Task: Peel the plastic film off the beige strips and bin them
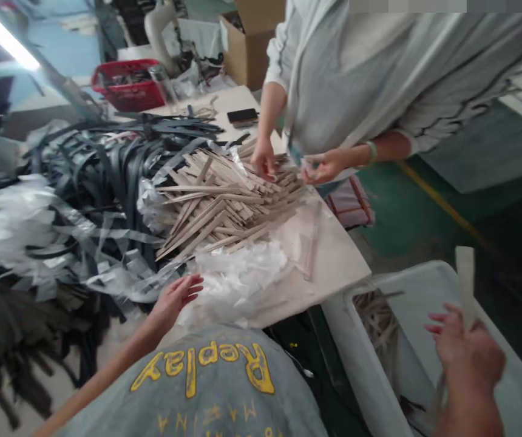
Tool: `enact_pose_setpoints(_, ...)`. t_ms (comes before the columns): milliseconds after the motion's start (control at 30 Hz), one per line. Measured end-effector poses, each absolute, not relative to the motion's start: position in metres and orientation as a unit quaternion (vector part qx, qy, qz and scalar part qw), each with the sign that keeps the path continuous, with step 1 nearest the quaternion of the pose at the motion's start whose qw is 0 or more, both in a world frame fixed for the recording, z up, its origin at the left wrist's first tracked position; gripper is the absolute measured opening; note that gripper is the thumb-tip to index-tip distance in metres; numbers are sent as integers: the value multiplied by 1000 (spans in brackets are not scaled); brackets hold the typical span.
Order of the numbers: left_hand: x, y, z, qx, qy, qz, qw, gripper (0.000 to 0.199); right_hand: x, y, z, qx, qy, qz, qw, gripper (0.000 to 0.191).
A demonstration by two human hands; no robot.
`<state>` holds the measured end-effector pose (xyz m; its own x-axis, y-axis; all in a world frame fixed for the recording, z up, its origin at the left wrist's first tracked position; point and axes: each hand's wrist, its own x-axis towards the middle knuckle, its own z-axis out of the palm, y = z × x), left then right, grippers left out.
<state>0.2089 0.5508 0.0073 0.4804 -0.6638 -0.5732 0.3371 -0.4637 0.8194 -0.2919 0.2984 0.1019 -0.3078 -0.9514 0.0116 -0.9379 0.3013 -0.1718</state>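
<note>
At the near edge of the table (pixel 334 255), my left hand (pixel 176 300) has its fingers spread beside a heap of clear plastic scraps (pixel 238 273). It holds nothing. My right hand (pixel 464 346) is over a white bin (pixel 438 273) at the lower right, gripping a beige strip (pixel 465 279) that stands up out of the fist. A large pile of beige strips (pixel 224 206) lies on the table beyond the plastic. More beige strips (pixel 379 321) lie inside the bin.
Across the table a person in a grey top (pixel 315 79) has both hands at the pile. Dark strips (pixel 115 158) fill the left side, near a red basket (pixel 128 85). A black phone (pixel 243 115) and cardboard box (pixel 252 54) are farther back.
</note>
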Motion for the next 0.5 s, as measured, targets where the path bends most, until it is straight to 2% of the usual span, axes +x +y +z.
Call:
enact_pose_setpoints(100, 233, 564, -4, 800, -200, -363, 434, 52, -234, 308, 84, -615, 773, -54, 146, 39)
enact_pose_setpoints(233, 284, 570, -17, 870, -208, -225, 387, 34, -150, 332, 70, -666, 681, -66, 297, 50)
enact_pose_setpoints(367, 313, 546, -28, 883, -278, -171, 337, 21, -78, 361, 79, -690, 574, -108, 428, 61)
enact_pose_setpoints(500, 309, 507, -40, 881, -332, -158, 296, 12, -27, 379, 96, -680, 503, -163, 507, 57)
